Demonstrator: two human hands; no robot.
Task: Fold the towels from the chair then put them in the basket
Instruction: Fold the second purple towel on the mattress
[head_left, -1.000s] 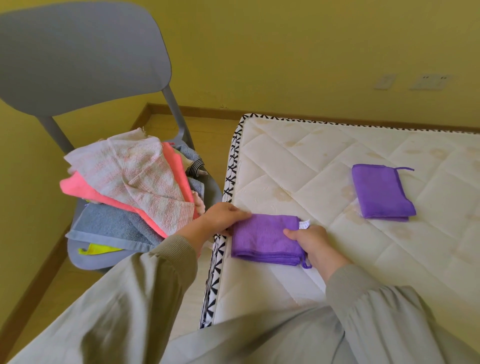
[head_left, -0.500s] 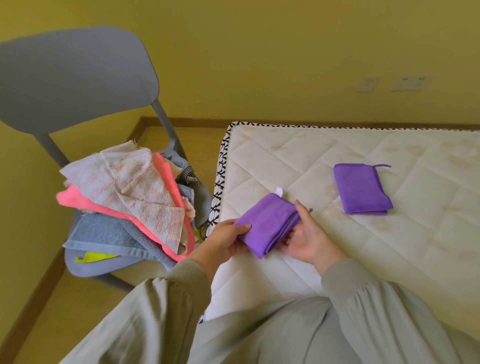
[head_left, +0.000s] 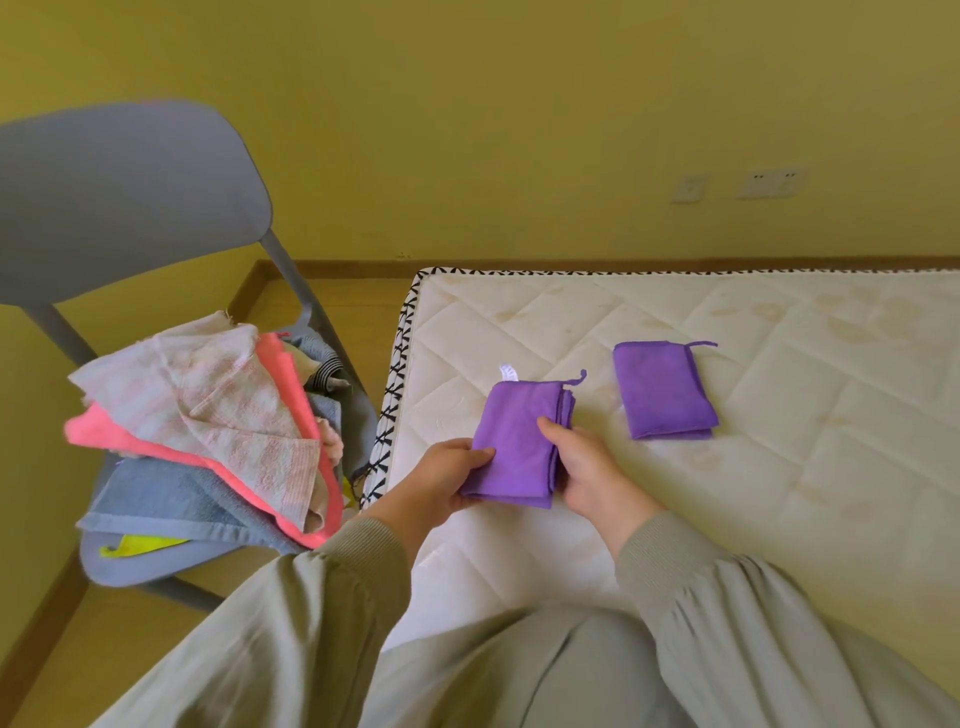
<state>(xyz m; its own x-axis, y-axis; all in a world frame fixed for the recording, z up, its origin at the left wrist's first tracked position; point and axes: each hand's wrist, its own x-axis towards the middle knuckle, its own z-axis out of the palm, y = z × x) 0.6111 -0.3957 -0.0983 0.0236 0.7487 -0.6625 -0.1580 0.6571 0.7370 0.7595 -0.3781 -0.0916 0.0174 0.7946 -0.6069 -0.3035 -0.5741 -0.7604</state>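
Observation:
A folded purple towel (head_left: 522, 441) with a white tag is held just above the white quilted mattress (head_left: 727, 467). My left hand (head_left: 447, 475) grips its left edge, thumb on top. My right hand (head_left: 587, 467) holds its right edge, thumb lying over the folded layers. A second folded purple towel (head_left: 662, 389) lies flat on the mattress to the right. On the grey chair (head_left: 130, 208) at the left sits a pile of unfolded towels (head_left: 208, 431): a pale pink patterned one on top, then a bright pink one, a blue one and a yellow one. No basket is in view.
The mattress edge has a black-and-white trim (head_left: 397, 395) beside the chair. A yellow wall with sockets (head_left: 769, 182) stands behind. Wooden floor shows between chair and mattress. My grey-green sleeves fill the lower part of the view.
The purple towel has been turned from lying sideways to lengthwise and moved up the mattress, toward the second purple towel. Both hands moved with it.

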